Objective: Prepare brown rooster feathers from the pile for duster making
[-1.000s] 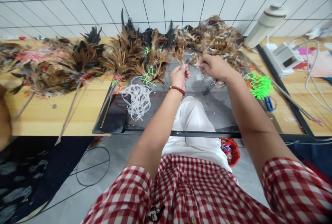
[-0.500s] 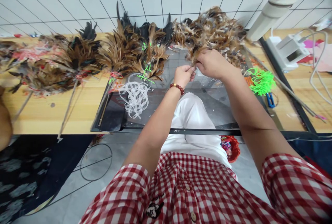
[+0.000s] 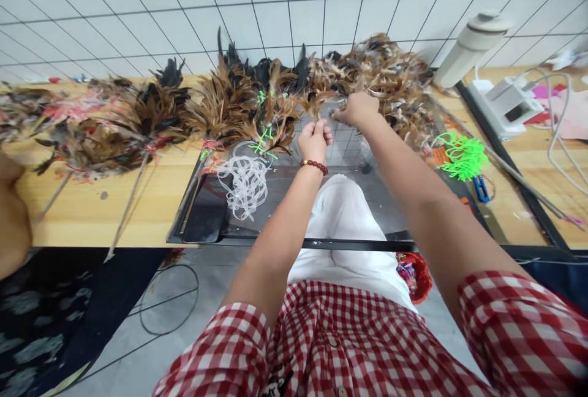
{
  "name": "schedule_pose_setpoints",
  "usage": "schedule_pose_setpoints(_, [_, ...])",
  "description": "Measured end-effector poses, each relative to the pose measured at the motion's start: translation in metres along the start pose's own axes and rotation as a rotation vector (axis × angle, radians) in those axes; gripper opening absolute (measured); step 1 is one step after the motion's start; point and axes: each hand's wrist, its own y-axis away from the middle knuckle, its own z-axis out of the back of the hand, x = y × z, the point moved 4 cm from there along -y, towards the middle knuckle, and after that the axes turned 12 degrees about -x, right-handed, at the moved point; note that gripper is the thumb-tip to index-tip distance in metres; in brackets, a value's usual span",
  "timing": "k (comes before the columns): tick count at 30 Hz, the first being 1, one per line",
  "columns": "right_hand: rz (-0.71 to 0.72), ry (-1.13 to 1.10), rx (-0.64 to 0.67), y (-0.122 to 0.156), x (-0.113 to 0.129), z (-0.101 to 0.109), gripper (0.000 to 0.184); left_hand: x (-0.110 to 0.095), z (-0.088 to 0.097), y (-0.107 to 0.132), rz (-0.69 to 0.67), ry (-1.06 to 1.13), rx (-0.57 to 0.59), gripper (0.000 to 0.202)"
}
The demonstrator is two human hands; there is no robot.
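Note:
My left hand [image 3: 314, 138], with a red bead bracelet on its wrist, is closed round a small bunch of brown feathers [image 3: 316, 103] that sticks up from its fist. My right hand [image 3: 356, 109] reaches further back, fingers pinched at the edge of the loose feather pile [image 3: 390, 75]; what it pinches is too small to name. Both hands hover over a glass panel in a black frame [image 3: 294, 241]. Bundled feather dusters [image 3: 229, 103] lie left of the hands, and a tangle of clear white ties [image 3: 243, 179] rests on the glass.
Neon green ties [image 3: 460, 155] and a blue tool [image 3: 479, 187] lie right of the glass. A white bottle-shaped device [image 3: 468, 48], a white box [image 3: 505, 103] and cables sit at the back right. More dusters with sticks [image 3: 105, 127] cover the wooden table [image 3: 92, 213]. Another person's arm [image 3: 11, 213] shows at left.
My hands have separated: the right one moved back to the feather pile, the left one stayed over the glass holding its small bunch. The view shifted slightly downward.

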Motion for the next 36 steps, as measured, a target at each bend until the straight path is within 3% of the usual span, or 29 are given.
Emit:
schedule_pose_setpoints(2, [-0.036,0.006,0.063,-0.002,0.002,-0.003,0.052,-0.001,0.001,-0.001,-0.009,0.014,-0.001,0.024])
schedule_pose_setpoints(5, [0.069,0.008,0.109,-0.001,-0.007,0.007,0.034,-0.001,0.001,-0.002,-0.007,0.025,-0.014,0.023])
schedule_pose_setpoints(8, [0.222,0.031,0.098,0.01,-0.028,0.03,0.014,0.003,0.0,-0.002,0.014,0.028,-0.01,0.022])
schedule_pose_setpoints(13, [0.28,0.054,0.098,0.042,-0.073,0.052,0.009,0.011,-0.004,0.001,0.023,0.007,0.031,0.025])
schedule_pose_setpoints(15, [0.261,-0.019,-0.018,0.05,-0.089,0.055,0.015,0.013,-0.005,0.001,0.016,-0.005,0.041,0.025])
schedule_pose_setpoints(18, [0.229,-0.164,-0.292,0.061,-0.102,0.059,0.02,0.014,-0.005,0.0,0.0,-0.022,0.048,0.025])
schedule_pose_setpoints(20, [0.26,-0.218,-0.34,0.069,-0.1,0.056,0.018,0.014,-0.005,0.0,-0.002,-0.035,0.045,0.024])
schedule_pose_setpoints(26, [0.263,-0.192,-0.153,0.089,-0.067,0.029,0.026,0.015,-0.004,0.0,-0.02,-0.053,0.05,0.024])
schedule_pose_setpoints(30, [0.276,-0.125,0.014,0.089,-0.062,0.015,0.02,0.015,-0.005,0.0,-0.04,-0.071,0.063,0.027])
schedule_pose_setpoints(32, [0.248,-0.234,0.015,0.088,-0.068,0.017,0.016,0.015,-0.006,0.001,-0.031,-0.067,0.083,0.026])
schedule_pose_setpoints(36, [0.037,-0.749,-0.152,0.084,-0.085,0.028,0.016,0.013,-0.011,0.012,0.023,-0.051,0.174,0.021])
